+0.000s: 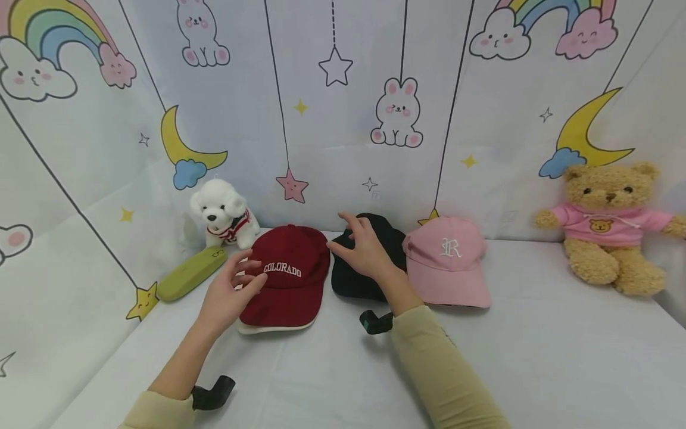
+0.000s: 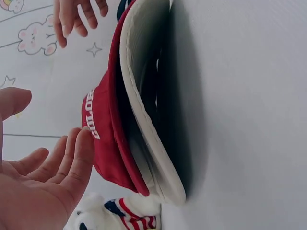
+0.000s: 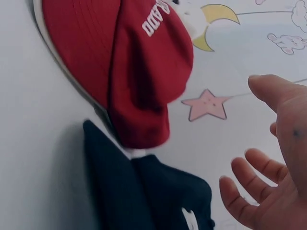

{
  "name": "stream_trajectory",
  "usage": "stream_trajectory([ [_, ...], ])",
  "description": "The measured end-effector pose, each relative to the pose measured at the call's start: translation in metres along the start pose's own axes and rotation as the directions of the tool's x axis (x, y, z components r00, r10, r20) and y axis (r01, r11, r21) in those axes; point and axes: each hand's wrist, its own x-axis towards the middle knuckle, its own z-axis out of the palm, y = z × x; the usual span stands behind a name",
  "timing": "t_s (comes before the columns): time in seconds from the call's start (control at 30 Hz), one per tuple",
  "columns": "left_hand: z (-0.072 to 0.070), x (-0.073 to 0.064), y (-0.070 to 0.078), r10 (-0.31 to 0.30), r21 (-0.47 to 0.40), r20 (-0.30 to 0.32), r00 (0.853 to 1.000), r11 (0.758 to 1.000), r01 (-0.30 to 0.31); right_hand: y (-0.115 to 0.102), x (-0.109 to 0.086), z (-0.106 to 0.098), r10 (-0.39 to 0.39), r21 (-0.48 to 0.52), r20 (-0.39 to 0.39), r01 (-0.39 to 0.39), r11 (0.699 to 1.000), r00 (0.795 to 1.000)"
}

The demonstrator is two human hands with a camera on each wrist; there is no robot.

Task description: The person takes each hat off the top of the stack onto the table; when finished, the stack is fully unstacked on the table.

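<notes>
Fingers of the left grip (image 1: 226, 301) were loosely spread and slightly bent, with nothing held. Just to that grip's right sat a red cap (image 1: 289, 301) lettered COLORADO, its brim toward the wearer of the sleeves (image 1: 450, 369) and a cream brim-shaped edge (image 2: 153, 143) showing beneath it. Fingertips overlapped the cap's side in view; whether they touched it could not be told.

The right grip (image 1: 367, 249), also spread and holding nothing, hung over a black cap (image 1: 354, 287), which lay just beside the red one. To the right of that grip, next to the black cap, was a pink cap (image 1: 445, 289) with a white letter R.

Beyond the left grip sat a white plush dog (image 1: 220, 205) in a striped garment, and to that grip's left lay a long green object (image 1: 193, 275). Well to the right of the right grip, a teddy bear (image 1: 605, 229) in a pink top sat on the white bench (image 1: 557, 357), against a printed backdrop (image 1: 332, 137).
</notes>
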Motion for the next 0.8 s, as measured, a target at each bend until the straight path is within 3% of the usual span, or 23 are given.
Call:
stream_trajectory([
  [0.2,-0.010,-0.003,-0.010,-0.079,0.095,-0.013,0.997,0.992,0.080,-0.005,0.003,0.016,-0.011,0.030,0.020,0.010,1.000,1.000],
  [0.47,-0.015,-0.004,-0.024,-0.164,0.124,-0.006,0.986,0.979,0.163,-0.010,0.009,0.034,-0.023,0.072,0.030,0.021,0.997,0.999],
  [0.8,-0.018,-0.004,-0.038,-0.241,0.146,0.064,0.968,0.962,0.230,-0.006,0.010,0.051,-0.003,0.111,0.098,-0.008,0.994,0.995],
])
